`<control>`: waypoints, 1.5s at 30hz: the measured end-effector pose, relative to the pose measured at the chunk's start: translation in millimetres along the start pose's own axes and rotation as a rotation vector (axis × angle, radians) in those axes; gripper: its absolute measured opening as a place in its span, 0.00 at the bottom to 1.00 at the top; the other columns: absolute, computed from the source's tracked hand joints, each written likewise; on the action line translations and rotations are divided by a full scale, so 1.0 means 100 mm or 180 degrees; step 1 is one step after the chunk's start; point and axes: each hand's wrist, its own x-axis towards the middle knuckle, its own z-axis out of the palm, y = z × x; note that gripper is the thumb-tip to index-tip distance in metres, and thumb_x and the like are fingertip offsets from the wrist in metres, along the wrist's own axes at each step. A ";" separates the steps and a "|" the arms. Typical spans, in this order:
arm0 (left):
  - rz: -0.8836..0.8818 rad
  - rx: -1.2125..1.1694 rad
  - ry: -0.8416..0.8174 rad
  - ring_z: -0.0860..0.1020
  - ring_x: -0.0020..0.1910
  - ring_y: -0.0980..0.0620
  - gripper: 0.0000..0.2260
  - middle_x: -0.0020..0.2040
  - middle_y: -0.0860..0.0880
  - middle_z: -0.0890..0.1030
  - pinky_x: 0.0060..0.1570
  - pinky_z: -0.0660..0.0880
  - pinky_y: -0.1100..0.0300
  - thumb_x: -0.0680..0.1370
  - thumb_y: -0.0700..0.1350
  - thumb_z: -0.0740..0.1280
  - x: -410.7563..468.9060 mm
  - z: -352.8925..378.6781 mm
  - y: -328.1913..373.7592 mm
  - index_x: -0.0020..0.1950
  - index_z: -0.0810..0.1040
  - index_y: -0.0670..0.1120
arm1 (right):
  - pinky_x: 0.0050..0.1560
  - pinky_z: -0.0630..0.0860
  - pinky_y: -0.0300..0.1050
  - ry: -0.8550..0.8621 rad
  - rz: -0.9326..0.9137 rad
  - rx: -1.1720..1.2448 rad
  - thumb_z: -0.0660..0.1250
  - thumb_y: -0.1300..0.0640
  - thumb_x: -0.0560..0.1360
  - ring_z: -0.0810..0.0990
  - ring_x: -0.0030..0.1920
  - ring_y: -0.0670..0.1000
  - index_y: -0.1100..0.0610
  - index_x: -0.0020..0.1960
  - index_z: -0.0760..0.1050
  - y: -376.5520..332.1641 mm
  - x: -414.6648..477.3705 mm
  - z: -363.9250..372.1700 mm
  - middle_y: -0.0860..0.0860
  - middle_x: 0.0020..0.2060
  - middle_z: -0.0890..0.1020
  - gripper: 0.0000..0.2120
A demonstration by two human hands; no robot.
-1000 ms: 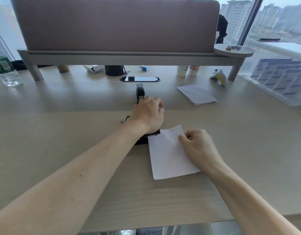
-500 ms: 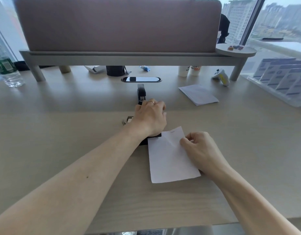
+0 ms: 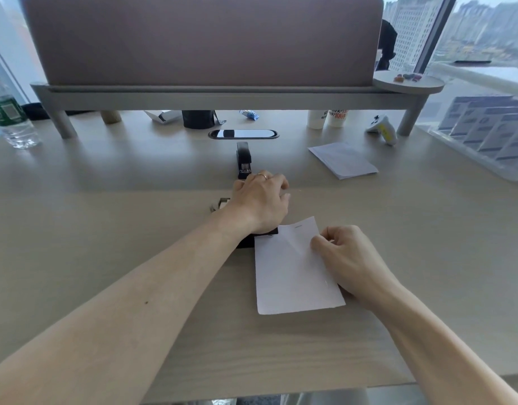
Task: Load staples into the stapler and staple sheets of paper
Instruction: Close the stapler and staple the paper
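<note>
A black stapler lies on the desk under my left hand, which is closed down over it. Only its near end shows below my wrist. Beyond my fingers a black stapler part with a metal front sticks out; I cannot tell whether it is the same stapler. White sheets of paper lie just right of the stapler, with their top left corner at it. My right hand pinches the sheets' right edge. A small metallic staple strip or box sits left of my left hand.
A second stack of white paper lies at the back right. A water bottle stands far left. Under the raised shelf are a dark cup, white cups and a cable slot. A clear tray is at the right.
Almost nothing: my left hand stays on the stapler and my right hand keeps its pinch on the paper. The view has shifted slightly.
</note>
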 end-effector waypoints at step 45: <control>0.0053 0.0378 -0.0235 0.52 0.84 0.45 0.22 0.84 0.48 0.61 0.83 0.44 0.44 0.87 0.52 0.49 0.00 0.11 -0.01 0.81 0.62 0.54 | 0.31 0.65 0.42 0.0025 -0.0154 0.0015 0.64 0.58 0.78 0.72 0.29 0.51 0.64 0.39 0.78 0.04 0.00 -0.02 0.49 0.27 0.76 0.12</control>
